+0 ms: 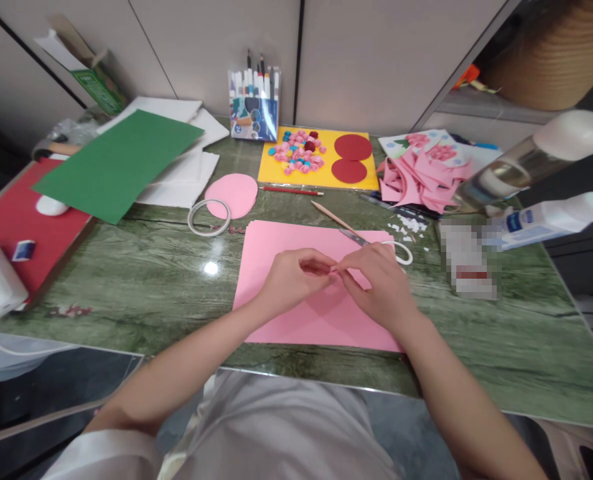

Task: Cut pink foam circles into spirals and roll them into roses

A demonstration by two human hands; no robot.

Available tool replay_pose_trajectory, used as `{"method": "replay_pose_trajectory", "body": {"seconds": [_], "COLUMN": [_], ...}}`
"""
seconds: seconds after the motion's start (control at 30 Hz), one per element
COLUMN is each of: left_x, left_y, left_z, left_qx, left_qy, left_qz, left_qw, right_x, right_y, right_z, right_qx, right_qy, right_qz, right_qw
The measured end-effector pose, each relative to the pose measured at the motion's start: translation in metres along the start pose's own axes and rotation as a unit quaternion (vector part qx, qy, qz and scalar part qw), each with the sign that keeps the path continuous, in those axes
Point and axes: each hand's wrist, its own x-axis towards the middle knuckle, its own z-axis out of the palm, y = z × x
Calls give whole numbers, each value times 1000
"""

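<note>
Both hands meet at their fingertips above a stack of pink paper [286, 323]. My left hand [296, 275] is closed in a pinch, thumb and fingers curved together. A tiny pink paper piece [333, 269] shows between the two hands, mostly hidden by the fingertips. From the other side, my right hand [383, 287] pinches the same piece. Just behind the right hand, scissors [355, 237] with white handles lie on the paper's far edge. A pencil [333, 215] rests beyond them, touching or close to the sheets.
Small pink, blue and red rolled pieces [299, 152] and red circles [352, 147] lie on a yellow sheet [271, 175]. Pink scraps [421, 177], a tape roll [209, 218], a pink disc [239, 193], a green sheet [121, 160], a pen pack [254, 110] and bottles [541, 220] surround the work.
</note>
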Motion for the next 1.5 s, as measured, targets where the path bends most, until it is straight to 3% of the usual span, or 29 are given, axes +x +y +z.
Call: {"method": "replay_pose_trajectory", "body": {"seconds": [0.2, 0.47, 0.7, 1.07, 1.5], "left_x": [1, -1, 0, 1, 2], "left_y": [-2, 1, -2, -3, -3], "left_z": [1, -1, -1, -1, -1], "left_qx": [-17, 40, 58, 57, 70], "left_qy": [-1, 20, 21, 19, 28], "left_qz": [-5, 38, 50, 43, 45], "left_qw": [1000, 998, 997, 997, 996], "right_x": [2, 2, 2, 0, 1], "right_y": [-1, -6, -7, -10, -10], "right_z": [-2, -2, -2, 0, 0], "right_qx": [32, 100, 98, 114, 107], "right_qy": [10, 27, 35, -2, 10], "right_qz": [12, 60, 52, 58, 64], "right_qw": [999, 993, 993, 992, 992]}}
